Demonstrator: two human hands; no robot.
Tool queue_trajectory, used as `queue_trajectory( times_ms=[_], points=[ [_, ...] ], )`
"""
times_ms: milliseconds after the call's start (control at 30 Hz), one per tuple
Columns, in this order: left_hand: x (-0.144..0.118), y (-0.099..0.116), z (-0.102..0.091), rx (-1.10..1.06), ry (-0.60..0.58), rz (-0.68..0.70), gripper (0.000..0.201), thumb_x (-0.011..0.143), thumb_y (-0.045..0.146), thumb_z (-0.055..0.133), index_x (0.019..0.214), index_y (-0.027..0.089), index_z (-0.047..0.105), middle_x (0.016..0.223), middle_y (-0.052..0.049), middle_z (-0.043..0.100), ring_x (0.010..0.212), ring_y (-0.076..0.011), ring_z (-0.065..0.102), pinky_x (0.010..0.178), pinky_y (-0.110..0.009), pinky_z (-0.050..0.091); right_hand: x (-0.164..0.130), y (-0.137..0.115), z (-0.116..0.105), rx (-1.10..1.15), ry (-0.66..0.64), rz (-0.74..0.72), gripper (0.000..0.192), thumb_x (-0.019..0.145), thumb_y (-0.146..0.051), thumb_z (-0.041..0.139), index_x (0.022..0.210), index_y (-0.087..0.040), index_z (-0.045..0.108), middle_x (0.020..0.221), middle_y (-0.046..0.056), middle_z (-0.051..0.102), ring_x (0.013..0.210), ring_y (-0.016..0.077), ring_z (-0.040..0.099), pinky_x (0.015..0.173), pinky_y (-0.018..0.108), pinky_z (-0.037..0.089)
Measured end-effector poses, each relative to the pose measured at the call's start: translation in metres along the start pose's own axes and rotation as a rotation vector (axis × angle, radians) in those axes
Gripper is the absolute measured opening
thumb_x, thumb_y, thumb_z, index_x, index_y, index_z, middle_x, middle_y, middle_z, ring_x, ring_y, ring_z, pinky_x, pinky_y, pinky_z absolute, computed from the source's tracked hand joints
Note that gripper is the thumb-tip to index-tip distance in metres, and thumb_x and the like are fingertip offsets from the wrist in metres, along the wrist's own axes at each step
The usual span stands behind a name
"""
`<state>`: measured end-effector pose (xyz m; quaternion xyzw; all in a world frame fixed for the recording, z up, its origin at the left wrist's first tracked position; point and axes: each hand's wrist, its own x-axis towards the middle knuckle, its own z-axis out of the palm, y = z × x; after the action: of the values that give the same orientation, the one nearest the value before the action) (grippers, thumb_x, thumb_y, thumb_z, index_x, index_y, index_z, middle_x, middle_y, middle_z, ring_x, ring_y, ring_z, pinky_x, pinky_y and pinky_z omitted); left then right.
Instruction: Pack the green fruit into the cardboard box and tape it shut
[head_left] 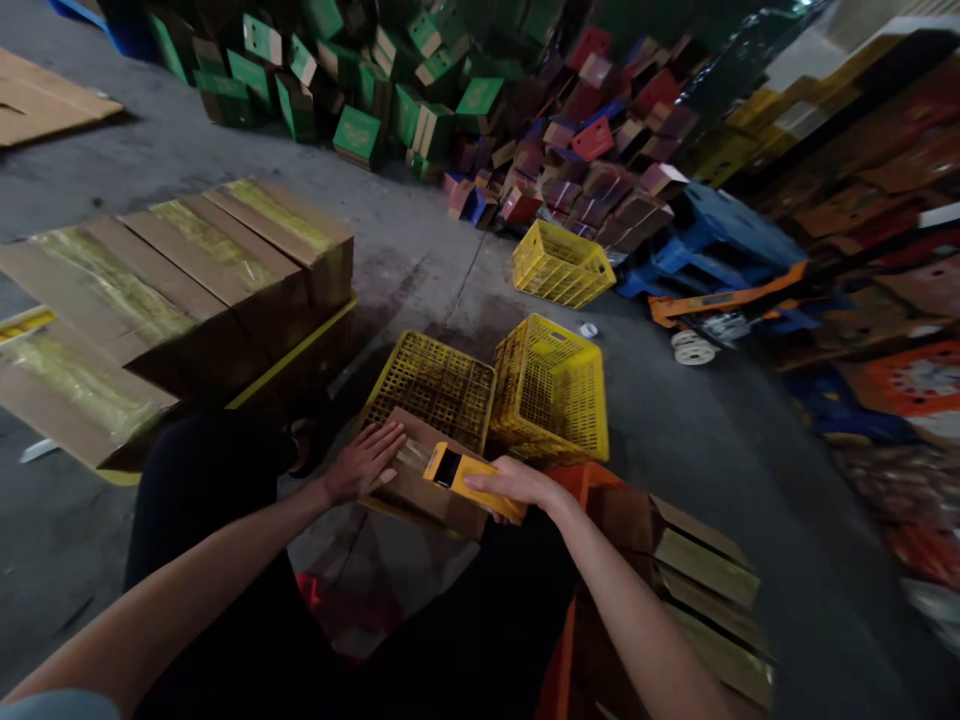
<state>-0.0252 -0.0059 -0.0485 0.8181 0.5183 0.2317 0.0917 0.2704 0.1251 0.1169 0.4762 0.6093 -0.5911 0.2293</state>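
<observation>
A brown cardboard box (431, 487) lies across an overturned yellow plastic crate (442, 385) between my knees. A short strip of clear tape shows on the box's top. My left hand (367, 462) rests flat on the box's left end, fingers stretched out and holding nothing. In my right hand (517, 483) is a yellow tape dispenser (461, 472) with a black band, gripped over the right part of the box. The dispenser hides some of the box's top, and its underside cannot be seen.
Taped cardboard boxes (225, 260) stand on yellow crates at left; more taped boxes (705, 560) sit in an orange crate at right. Ahead are two yellow crates (562, 265), one nearer (592, 390). Beyond lie piled green cartons (356, 135), red cartons (592, 138) and an orange pallet jack (727, 295).
</observation>
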Motion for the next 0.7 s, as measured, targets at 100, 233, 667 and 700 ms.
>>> queue_trajectory(
  times_ms=[100,233,667,700],
  points=[
    [-0.004,0.006,0.000,0.024,0.016,-0.002,0.067,0.104,0.045,0.040,0.162,0.022,0.016,0.163,-0.011,0.031,0.151,-0.0264,0.028,0.126,-0.047,0.012,0.000,0.007,0.007,0.006,0.030,-0.021,0.056,0.081,-0.071,0.065,0.083,-0.016,0.070,0.061,0.003,0.072,0.051,0.0159,0.066,0.049,0.021,0.050],
    [-0.017,0.013,0.008,0.069,0.092,0.039,0.069,0.103,0.047,0.041,0.163,0.027,0.012,0.163,-0.011,0.031,0.149,-0.0299,0.032,0.125,-0.056,0.008,-0.008,0.008,0.018,-0.028,0.068,0.002,0.055,0.080,-0.069,0.068,0.082,-0.014,0.072,0.060,0.001,0.070,0.052,0.0136,0.065,0.051,0.020,0.049],
    [0.001,0.007,0.042,-0.151,-0.007,0.214,0.074,0.097,0.057,0.036,0.161,0.042,0.003,0.166,0.010,0.013,0.148,-0.0294,0.035,0.119,-0.061,0.033,0.003,0.020,0.029,0.026,0.062,0.040,0.067,0.067,-0.078,0.071,0.079,-0.013,0.073,0.069,0.005,0.074,0.062,0.0205,0.070,0.050,0.024,0.053],
    [0.001,0.005,0.043,-0.166,-0.016,0.206,0.073,0.096,0.057,0.037,0.160,0.046,0.003,0.166,0.013,0.013,0.149,-0.0275,0.034,0.120,-0.061,0.032,0.003,0.020,0.028,0.023,0.062,0.045,0.067,0.067,-0.078,0.070,0.078,-0.013,0.073,0.069,0.005,0.074,0.062,0.0208,0.070,0.049,0.025,0.053]
  ],
)
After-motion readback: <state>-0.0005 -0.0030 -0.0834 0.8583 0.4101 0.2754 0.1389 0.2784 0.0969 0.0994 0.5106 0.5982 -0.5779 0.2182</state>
